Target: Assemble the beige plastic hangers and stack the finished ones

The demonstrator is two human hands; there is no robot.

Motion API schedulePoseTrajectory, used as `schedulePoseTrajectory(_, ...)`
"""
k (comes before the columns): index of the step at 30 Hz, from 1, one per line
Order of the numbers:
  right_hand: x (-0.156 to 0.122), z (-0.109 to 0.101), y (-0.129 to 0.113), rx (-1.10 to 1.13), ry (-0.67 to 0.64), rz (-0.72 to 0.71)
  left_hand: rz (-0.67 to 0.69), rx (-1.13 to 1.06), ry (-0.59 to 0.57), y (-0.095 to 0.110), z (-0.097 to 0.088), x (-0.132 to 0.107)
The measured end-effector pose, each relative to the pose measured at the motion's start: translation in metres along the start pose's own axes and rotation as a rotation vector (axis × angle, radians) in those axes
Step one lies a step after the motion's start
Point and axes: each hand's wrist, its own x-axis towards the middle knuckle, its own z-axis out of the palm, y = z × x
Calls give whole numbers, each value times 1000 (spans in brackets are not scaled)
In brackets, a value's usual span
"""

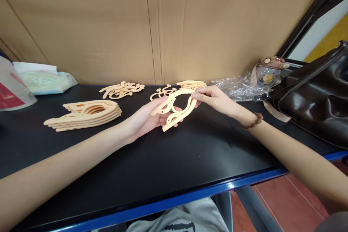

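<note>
In hand: pale folding hanger (176, 95), above black tabletop (130, 181) | Grip: my left hand (143, 120) grasps its arms' free ends, my right hand (213, 98) pinches its joined end | Done, I judge: folded-hanger stack (73, 120), left side | Remaining, apparently: loose curved pieces (125, 91), slim-piece pile (191, 84) behind
</note>
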Motion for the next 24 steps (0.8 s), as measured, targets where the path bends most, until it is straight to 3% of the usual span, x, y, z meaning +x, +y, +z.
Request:
schedulePoseTrajectory(10,-3,-1,-8,-17,41,-7,-14,53,-13,0,-5,0)
schedulePoseTrajectory(16,-2,2,-9,-5,75,-20,-156,46,-232,4,-9,-2)
schedulePoseTrajectory(24,0,1,-7,174,76,23,-157,65,-298,6,-11,-4)
